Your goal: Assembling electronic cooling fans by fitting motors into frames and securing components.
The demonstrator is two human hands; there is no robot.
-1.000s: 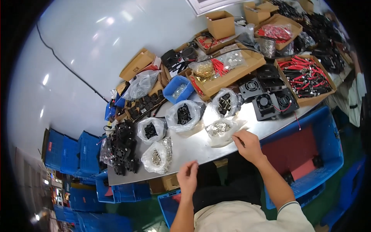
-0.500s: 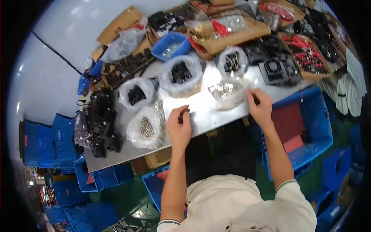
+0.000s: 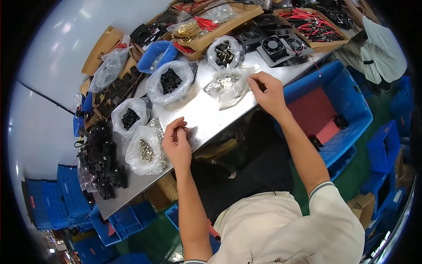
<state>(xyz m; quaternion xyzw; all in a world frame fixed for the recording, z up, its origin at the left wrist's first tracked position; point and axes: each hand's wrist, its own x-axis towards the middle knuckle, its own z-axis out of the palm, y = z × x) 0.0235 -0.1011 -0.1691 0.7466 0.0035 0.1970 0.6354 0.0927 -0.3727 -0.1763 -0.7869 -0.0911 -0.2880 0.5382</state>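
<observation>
My left hand (image 3: 177,143) is over the front part of the metal table, its fingers curled together. Something small and dark may sit at its fingertips, but I cannot make it out. My right hand (image 3: 269,94) pinches the right rim of a clear plastic bag (image 3: 231,100) holding flat shiny metal pieces. Behind that bag stands another with black and metallic parts (image 3: 224,53). Nearest my left hand is a bag of small metal fittings (image 3: 146,151). Two further bags hold black parts (image 3: 170,82) and smaller black pieces (image 3: 130,119).
Black fans (image 3: 273,45) lie at the table's far right, beside a carton of red and black wires (image 3: 307,24). A blue bin (image 3: 157,57) stands farther back. Black parts are heaped (image 3: 99,158) at left. A large blue crate (image 3: 351,103) is right; another person (image 3: 382,53) stands beyond.
The view has turned, so the table and bags appear farther left. My right hand stays at the bag's rim; my left hand stays over the table's front part, fingers still curled.
</observation>
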